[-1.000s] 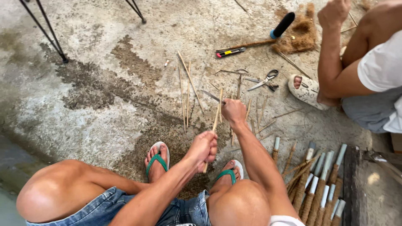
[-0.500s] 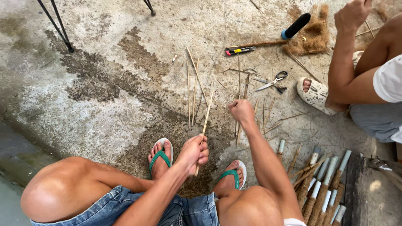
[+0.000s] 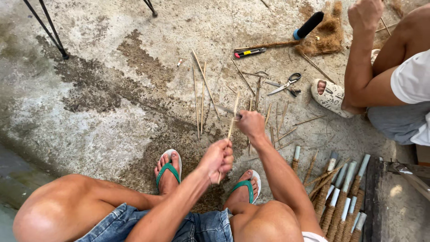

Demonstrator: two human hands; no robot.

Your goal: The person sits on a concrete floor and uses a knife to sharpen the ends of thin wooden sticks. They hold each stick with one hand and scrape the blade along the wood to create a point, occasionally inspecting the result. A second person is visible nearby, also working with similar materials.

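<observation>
The left hand (image 3: 218,157) grips a thin bamboo stick (image 3: 232,122) low down; the right hand (image 3: 251,124) closes on a blade (image 3: 224,109). Light, stiff, likely splintery.

A thin pale bamboo stick (image 3: 232,123) stands tilted, its lower end gripped in the left hand (image 3: 218,158). A slim grey knife blade (image 3: 225,109) crosses the stick's upper part, held by the right hand (image 3: 251,124).

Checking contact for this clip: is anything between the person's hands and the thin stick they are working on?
Nothing visible. The left hand grips the lower end of the thin stick directly, and the right hand holds a blade against its upper part. The loose sticks on the floor lie apart from it.
</observation>
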